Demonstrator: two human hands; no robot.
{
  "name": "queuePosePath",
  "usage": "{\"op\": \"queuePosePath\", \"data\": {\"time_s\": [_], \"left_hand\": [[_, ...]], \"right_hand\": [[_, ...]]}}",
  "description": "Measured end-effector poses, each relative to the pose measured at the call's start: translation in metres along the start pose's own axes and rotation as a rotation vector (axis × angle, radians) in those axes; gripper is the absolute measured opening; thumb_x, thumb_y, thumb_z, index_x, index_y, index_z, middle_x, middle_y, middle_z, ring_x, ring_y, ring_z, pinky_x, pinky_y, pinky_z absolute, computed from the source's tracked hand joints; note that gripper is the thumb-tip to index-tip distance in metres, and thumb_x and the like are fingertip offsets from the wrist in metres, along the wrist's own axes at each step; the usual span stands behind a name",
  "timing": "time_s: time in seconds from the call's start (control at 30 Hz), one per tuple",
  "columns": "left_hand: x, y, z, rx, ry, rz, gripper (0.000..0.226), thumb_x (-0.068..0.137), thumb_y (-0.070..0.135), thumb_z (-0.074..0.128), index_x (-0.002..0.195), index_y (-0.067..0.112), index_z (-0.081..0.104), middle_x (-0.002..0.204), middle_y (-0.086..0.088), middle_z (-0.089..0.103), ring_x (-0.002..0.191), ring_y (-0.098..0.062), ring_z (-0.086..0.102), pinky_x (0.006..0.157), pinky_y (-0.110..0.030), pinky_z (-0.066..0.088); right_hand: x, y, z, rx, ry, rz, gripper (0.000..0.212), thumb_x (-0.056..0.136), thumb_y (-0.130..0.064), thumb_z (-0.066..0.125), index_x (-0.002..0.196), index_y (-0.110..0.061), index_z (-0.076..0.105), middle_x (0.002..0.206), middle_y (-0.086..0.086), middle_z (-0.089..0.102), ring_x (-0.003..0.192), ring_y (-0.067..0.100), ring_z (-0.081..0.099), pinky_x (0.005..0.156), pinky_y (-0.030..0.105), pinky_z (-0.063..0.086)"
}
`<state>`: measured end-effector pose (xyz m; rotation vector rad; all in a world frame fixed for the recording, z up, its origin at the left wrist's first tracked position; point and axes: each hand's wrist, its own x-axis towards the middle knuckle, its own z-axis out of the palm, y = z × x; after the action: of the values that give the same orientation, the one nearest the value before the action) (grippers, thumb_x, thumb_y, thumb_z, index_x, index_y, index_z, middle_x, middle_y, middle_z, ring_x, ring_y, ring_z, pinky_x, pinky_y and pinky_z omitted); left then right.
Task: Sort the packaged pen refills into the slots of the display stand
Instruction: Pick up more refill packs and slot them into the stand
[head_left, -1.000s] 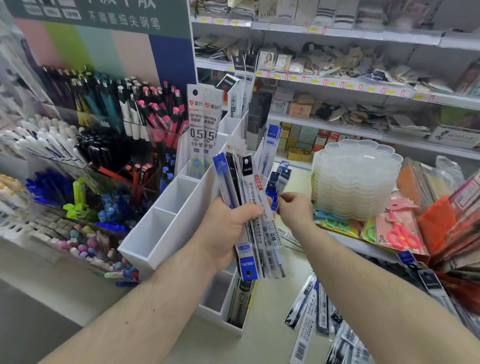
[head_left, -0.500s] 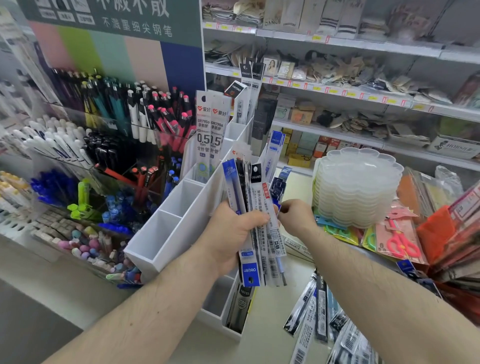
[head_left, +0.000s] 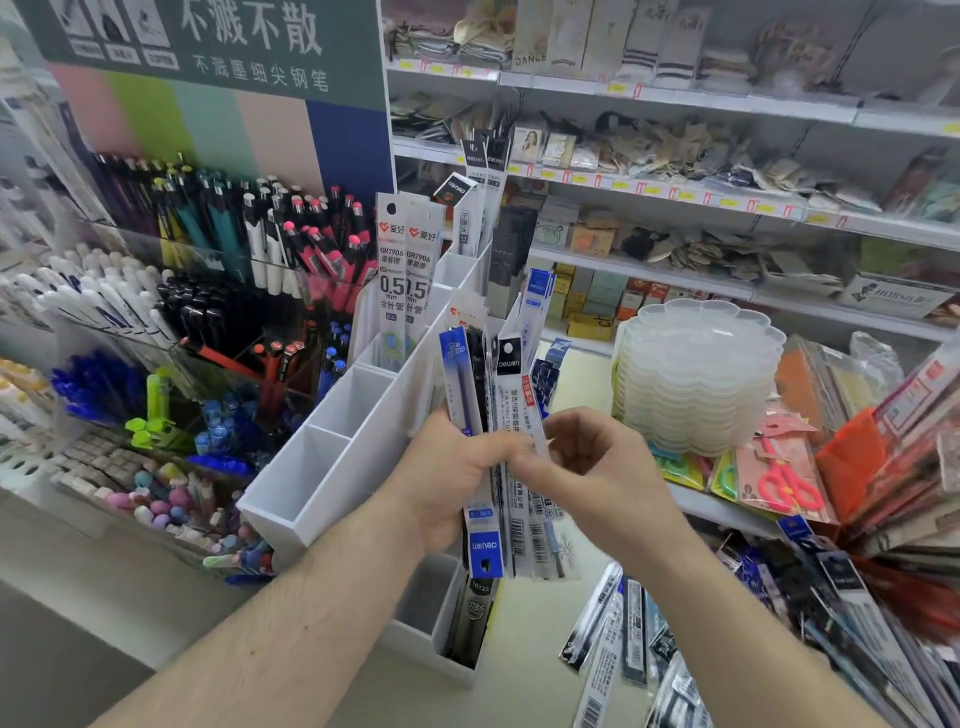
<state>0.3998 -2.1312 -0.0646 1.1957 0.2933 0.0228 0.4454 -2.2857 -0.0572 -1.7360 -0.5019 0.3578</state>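
My left hand (head_left: 449, 480) grips a fanned bundle of packaged pen refills (head_left: 511, 525), held upright in front of the white display stand (head_left: 332, 467). My right hand (head_left: 597, 473) has come up against the bundle and pinches the right-most packet near its middle. The stand's two nearest left slots hold nothing. Farther slots hold white 0.5 refill packets (head_left: 408, 270) and black packets (head_left: 483, 171). A dark refill pack (head_left: 470, 618) sits in the near lower slot.
Loose refill packets (head_left: 618, 639) lie on the counter at lower right. A stack of clear plastic palettes (head_left: 696, 374) stands to the right, with packaged scissors (head_left: 784, 483) beside it. Pen racks (head_left: 218, 270) fill the left; store shelves run behind.
My right hand moved left from beside the bundle onto it and now pinches a packet. The left hand kept its grip and the view shifted slightly.
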Motion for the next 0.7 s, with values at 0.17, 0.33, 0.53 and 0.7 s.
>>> {"op": "queuePosePath", "data": {"time_s": [0.17, 0.33, 0.53, 0.7], "left_hand": [[0.001, -0.001, -0.004, 0.014, -0.062, 0.025, 0.042, 0.079, 0.010, 0.068, 0.121, 0.006, 0.066, 0.112, -0.020, 0.073, 0.103, -0.037, 0.071, 0.083, -0.052, 0.058], [0.004, -0.004, -0.005, -0.008, -0.053, 0.027, 0.018, 0.084, 0.010, 0.067, 0.082, 0.022, 0.080, 0.078, -0.007, 0.075, 0.072, -0.018, 0.074, 0.058, -0.032, 0.058], [0.003, -0.002, -0.005, -0.008, -0.059, 0.001, 0.017, 0.083, 0.016, 0.074, 0.099, 0.011, 0.070, 0.076, -0.009, 0.073, 0.069, -0.019, 0.072, 0.061, -0.031, 0.058], [0.001, 0.001, -0.001, -0.018, -0.029, -0.024, 0.014, 0.088, 0.013, 0.067, 0.100, 0.006, 0.067, 0.072, -0.007, 0.072, 0.064, -0.017, 0.071, 0.057, -0.030, 0.057]], "right_hand": [[-0.007, 0.002, 0.003, 0.145, 0.091, -0.025, 0.006, 0.082, -0.016, 0.079, 0.081, -0.018, 0.073, 0.077, 0.003, 0.072, 0.069, 0.011, 0.066, 0.063, 0.025, 0.056], [-0.010, 0.000, -0.010, 0.480, 0.133, 0.070, 0.012, 0.076, -0.016, 0.071, 0.077, -0.025, 0.078, 0.079, 0.003, 0.072, 0.075, 0.018, 0.066, 0.084, 0.049, 0.053], [-0.008, 0.000, -0.016, 0.376, 0.253, -0.006, 0.050, 0.082, 0.016, 0.064, 0.065, -0.029, 0.079, 0.109, -0.007, 0.072, 0.105, 0.003, 0.065, 0.083, 0.027, 0.049], [-0.012, 0.007, -0.018, 0.149, 0.256, -0.123, 0.065, 0.075, 0.026, 0.061, 0.065, -0.036, 0.079, 0.125, -0.023, 0.062, 0.128, 0.004, 0.052, 0.108, 0.048, 0.044]]}}
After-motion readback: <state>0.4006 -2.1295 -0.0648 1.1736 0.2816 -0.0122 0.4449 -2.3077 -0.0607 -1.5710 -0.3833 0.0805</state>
